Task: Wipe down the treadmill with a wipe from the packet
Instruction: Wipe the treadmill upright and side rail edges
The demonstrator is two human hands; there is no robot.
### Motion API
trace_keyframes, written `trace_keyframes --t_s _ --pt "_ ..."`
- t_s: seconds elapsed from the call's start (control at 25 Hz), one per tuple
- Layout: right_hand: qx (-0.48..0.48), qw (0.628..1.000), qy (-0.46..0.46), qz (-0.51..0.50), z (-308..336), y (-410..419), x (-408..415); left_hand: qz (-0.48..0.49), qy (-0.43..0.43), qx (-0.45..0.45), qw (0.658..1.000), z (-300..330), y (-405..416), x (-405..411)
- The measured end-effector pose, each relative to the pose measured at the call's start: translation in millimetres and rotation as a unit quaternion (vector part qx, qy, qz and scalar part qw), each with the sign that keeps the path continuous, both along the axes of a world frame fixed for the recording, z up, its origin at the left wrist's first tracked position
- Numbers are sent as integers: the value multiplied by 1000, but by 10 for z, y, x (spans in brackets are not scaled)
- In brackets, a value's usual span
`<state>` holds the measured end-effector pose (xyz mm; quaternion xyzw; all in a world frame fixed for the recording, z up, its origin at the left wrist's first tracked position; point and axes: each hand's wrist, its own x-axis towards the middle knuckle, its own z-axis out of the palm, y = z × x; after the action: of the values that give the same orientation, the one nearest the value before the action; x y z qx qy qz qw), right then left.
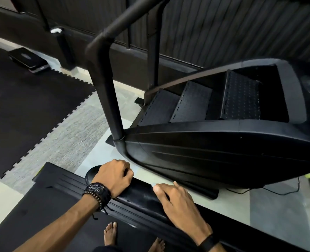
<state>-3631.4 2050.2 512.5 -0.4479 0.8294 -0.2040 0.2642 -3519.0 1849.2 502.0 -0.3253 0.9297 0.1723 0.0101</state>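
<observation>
head view shows the left hand (114, 176) clenched on the treadmill side rail (141, 199) and the right hand (176, 202) released flat on it, a sliver of wipe (153, 184) at its fingertips; risk: the wipe slips out, leaving bare fingers rubbing.

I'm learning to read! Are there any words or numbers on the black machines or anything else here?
None can be read.
The stair machine, the treadmill rail under the left hand and right hand: no lettering shows.
The wristband: only an ornament, no words.
The flat black thing on the floor: a pale oval mark, too small and blurred to read.
</observation>
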Motion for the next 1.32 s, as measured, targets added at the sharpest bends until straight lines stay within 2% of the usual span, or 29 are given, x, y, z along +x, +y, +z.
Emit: trace_keyframes --t_s 0.4,0.52,0.68,0.8,0.88,0.96,1.08,1.2,1.28,1.32 --pt "25 995 16 -98 24 -56 54 -50 29 17 998 15 -30 16" --pt "27 990 58 -123 0 -105 176 -64 32 17 997 12 -15 46" --pt "-68 986 48 -145 2 -132 643 -83 22 12 996 31 -17 80" --pt "-126 979 105 -123 22 207 832 -99 14 12 995 37 -24 105" --pt "-118 970 107 -185 53 406 712 -97 18 8 995 39 -26 110" --pt "-71 964 134 -220 63 304 638 -95 18 5 995 53 -15 114" --pt "-26 976 119 -179 58 -198 868 -94 12 9 995 85 -34 119" --pt "-96 977 159 -102 78 -96 1150 -100 7 17 995 104 -22 131" --pt "-140 961 207 -118 79 216 1114 -101 11 21 995 82 -27 124" --pt "-146 957 201 -148 83 306 1052 -97 13 20 995 75 -33 121"
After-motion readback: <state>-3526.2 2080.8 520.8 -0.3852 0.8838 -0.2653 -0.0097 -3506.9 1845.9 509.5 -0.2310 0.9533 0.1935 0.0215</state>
